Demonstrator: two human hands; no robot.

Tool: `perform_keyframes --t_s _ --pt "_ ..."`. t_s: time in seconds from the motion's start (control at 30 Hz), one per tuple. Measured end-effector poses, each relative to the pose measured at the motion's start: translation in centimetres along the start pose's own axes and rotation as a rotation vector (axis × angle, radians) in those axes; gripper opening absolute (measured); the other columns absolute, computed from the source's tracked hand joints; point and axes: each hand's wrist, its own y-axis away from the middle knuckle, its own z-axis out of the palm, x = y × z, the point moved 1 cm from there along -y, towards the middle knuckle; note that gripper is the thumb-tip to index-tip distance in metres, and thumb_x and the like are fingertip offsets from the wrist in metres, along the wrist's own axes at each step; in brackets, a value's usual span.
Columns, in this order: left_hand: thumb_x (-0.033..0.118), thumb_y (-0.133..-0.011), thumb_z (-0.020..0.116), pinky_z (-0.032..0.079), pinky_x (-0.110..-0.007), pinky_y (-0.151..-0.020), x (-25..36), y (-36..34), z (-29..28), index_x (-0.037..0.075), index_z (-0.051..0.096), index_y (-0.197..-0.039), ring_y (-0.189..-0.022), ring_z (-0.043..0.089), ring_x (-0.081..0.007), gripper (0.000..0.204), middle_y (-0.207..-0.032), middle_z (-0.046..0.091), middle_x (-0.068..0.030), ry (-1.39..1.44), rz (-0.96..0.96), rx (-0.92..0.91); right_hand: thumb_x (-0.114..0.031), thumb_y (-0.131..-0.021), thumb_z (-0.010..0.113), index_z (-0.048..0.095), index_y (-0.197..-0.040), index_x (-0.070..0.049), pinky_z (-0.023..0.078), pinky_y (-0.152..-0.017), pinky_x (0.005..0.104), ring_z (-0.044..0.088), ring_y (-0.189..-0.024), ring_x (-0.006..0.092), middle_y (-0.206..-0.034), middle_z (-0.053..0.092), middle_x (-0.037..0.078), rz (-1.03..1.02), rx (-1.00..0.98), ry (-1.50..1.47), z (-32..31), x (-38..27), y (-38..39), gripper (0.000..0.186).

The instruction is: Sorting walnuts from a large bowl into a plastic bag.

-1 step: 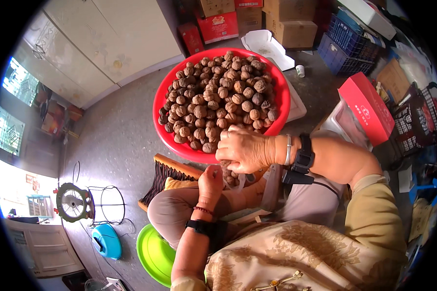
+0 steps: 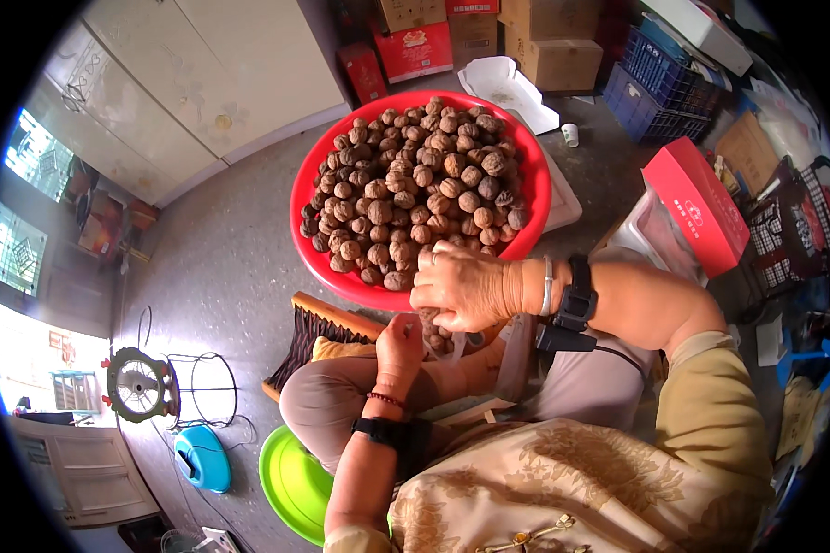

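Observation:
A wide red basin (image 2: 302, 241) heaped with brown walnuts (image 2: 401, 198) stands in front of my knees. Just below its near rim, a clear plastic bag (image 2: 473, 341) with several walnuts in it hangs between my legs. My left hand (image 2: 400, 343) is closed at the bag's left edge, fingertips pinched together on the thin plastic. Over the bag's mouth, my right hand (image 2: 466, 288) curls palm down, close to the basin's rim. Walnut shell shows beneath its bent fingers; the palm side is hidden.
A bright green round lid or basin (image 2: 295, 479) lies left of my leg, near a wooden slatted seat (image 2: 318, 336). Farther left are a wire stand (image 2: 203, 387) and a blue tub (image 2: 203, 458). Red box (image 2: 696, 207), blue crates (image 2: 659, 88) and cartons (image 2: 553, 60) crowd the right and back.

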Motion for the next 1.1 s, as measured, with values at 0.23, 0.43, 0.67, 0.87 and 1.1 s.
perform_keyframes --t_s 0.23,0.43,0.67,0.87,1.1 --pt "0.017 -0.092 0.063 0.051 -0.042 -0.058 -0.8 -0.1 0.2 0.005 0.065 -0.091 -0.062 0.065 -0.0333 0.013 -0.066 0.064 -0.0165 0.048 0.011 0.002 -0.035 -0.076 0.075 0.064 -0.095 -0.015 0.037 -0.094 0.0444 0.050 -0.106 0.0251 -0.099 0.055 0.003 -0.069 -0.086 0.097 1.0 -0.8 0.4 0.029" --pt "0.017 -0.092 0.063 0.050 -0.041 -0.058 -0.5 0.0 0.2 0.005 0.067 -0.095 -0.061 0.064 -0.0324 0.013 -0.066 0.064 -0.0162 0.063 0.015 0.007 -0.027 -0.078 0.073 0.062 -0.090 -0.012 0.042 -0.091 0.0416 0.053 -0.102 0.0256 -0.095 0.055 0.005 0.027 0.059 0.152 -0.4 1.3 0.0 0.022" --pt "0.017 -0.092 0.064 0.050 -0.041 -0.059 -0.6 0.1 0.1 0.005 0.067 -0.096 -0.062 0.064 -0.0326 0.013 -0.068 0.064 -0.0162 0.046 -0.011 -0.003 -0.014 -0.075 0.074 0.065 -0.099 -0.011 0.047 -0.089 0.0427 0.057 -0.101 0.0288 -0.098 0.058 0.008 0.269 0.092 0.184 -0.8 4.2 0.1 0.026" --pt "0.017 -0.091 0.064 0.050 -0.040 -0.059 -0.6 0.0 0.2 0.006 0.067 -0.097 -0.061 0.064 -0.0315 0.014 -0.068 0.064 -0.0153 0.046 -0.023 -0.016 -0.013 -0.076 0.070 0.064 -0.099 -0.011 0.047 -0.087 0.0429 0.057 -0.101 0.0314 -0.099 0.058 0.010 0.214 0.076 0.187 1.7 4.8 -0.1 0.024" --pt "0.017 -0.091 0.064 0.051 -0.039 -0.059 -0.6 0.1 0.2 0.006 0.068 -0.098 -0.061 0.064 -0.0292 0.014 -0.067 0.064 -0.0144 0.058 -0.035 -0.024 -0.010 -0.077 0.067 0.063 -0.097 -0.008 0.047 -0.087 0.0453 0.057 -0.101 0.0334 -0.098 0.059 0.011 0.252 0.075 0.197 2.6 5.0 -0.6 0.021"
